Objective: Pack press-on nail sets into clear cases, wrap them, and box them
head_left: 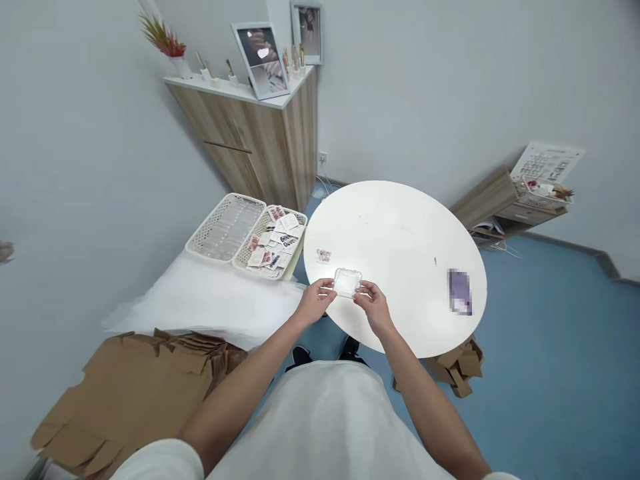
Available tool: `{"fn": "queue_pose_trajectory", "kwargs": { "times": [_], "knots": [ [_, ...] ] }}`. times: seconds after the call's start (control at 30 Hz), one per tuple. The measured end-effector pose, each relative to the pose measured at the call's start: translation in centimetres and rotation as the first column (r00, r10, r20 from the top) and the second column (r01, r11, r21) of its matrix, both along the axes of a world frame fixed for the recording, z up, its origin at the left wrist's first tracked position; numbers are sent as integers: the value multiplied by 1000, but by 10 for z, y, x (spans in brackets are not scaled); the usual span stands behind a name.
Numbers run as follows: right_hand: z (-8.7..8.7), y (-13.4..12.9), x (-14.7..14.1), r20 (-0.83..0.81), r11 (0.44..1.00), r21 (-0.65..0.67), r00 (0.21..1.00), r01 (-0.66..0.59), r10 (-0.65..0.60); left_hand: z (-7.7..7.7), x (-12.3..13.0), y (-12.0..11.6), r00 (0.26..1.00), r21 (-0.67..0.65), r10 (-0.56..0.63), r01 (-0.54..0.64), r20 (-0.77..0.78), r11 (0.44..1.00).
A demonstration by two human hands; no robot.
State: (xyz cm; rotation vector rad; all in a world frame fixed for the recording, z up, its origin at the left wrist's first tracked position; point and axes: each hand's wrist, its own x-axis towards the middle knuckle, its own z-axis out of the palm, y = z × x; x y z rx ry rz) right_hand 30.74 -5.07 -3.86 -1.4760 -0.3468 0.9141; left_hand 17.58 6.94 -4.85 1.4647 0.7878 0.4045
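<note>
Gripping 1 clear case (pixel 347 282) from both sides: pinched at its left edge by thumb and fingers of the left hand (pixel 316 298), at its right edge by thumb and fingers of the right hand (pixel 374 305). Held over the near-left edge of the round white table (pixel 395 233); cannot tell whether raised off it or touching.

Lying just beyond the left hand, near the table's left edge: 1 small reddish patterned piece (pixel 323 255), too small to make out. Lying near the right edge: 1 purple item (pixel 459 291), pixelated, with 1 small dark object (pixel 435 261) just beside it.

Crowding the table's left edge: 2 white baskets (pixel 207 259), side by side, with clear boxes (pixel 227 223) in the left and printed cards (pixel 280 240) heaped in the right. Spread nearer the body: white sheeting (pixel 225 297), then brown cardboard (pixel 135 380). More cardboard pieces (pixel 463 370) below the near-right edge. Standing behind the baskets: wood-grain cabinet (pixel 250 133), topped with framed pictures (pixel 263 60).
</note>
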Motion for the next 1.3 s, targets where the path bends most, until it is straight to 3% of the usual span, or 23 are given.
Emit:
{"fn": "queue_pose_trajectory", "kwargs": {
  "times": [0.13, 0.37, 0.53, 0.67, 0.8, 0.9, 0.97, 1.03, 1.1, 1.2, 1.3],
  "knots": [
    [0, -28, 39, 1, 1000, 16, 1000, -11, 11, -1, 40, -35, 1000, -12, 10, -10, -25, 1000],
    [-1, -64, 87, -53, 996, 65, 997, -55, 58, -1, 95, -84, 999, -208, -5, -2, -33, 978],
    [-5, -80, 101, 98, 1000, -22, 995, 18, -16, 6, 119, -108, 996, -122, -55, 46, -70, 991],
    [-5, -85, 97, 291, 999, -41, 957, 23, -10, 9, 127, -114, 989, -61, -65, 57, -132, 996],
    [-2, -83, 85, 503, 998, -53, 863, -26, 49, 7, 129, -111, 993, -182, -115, 109, -22, 977],
    [0, -82, 80, 555, 996, -23, 827, -88, 85, 4, 128, -103, 996, -257, -91, 84, -14, 963],
    [0, -82, 81, 571, 999, -13, 820, -34, 35, 2, 126, -97, 996, -266, -89, 79, -24, 961],
    [-1, -82, 86, 554, 996, -35, 831, 85, -51, 1, 123, -90, 993, -276, -118, 108, -21, 955],
    [-2, -82, 93, 442, 985, -80, 891, 156, -105, -1, 120, -84, 988, -291, -153, 143, -13, 946],
    [-3, -81, 100, 135, 987, -109, 985, 118, -103, -1, 117, -77, 979, -288, -202, 192, -3, 938],
    [-2, -82, 101, -26, 990, -111, 996, 81, -84, 0, 116, -73, 972, -273, -237, 227, -5, 935]
  ]
}}
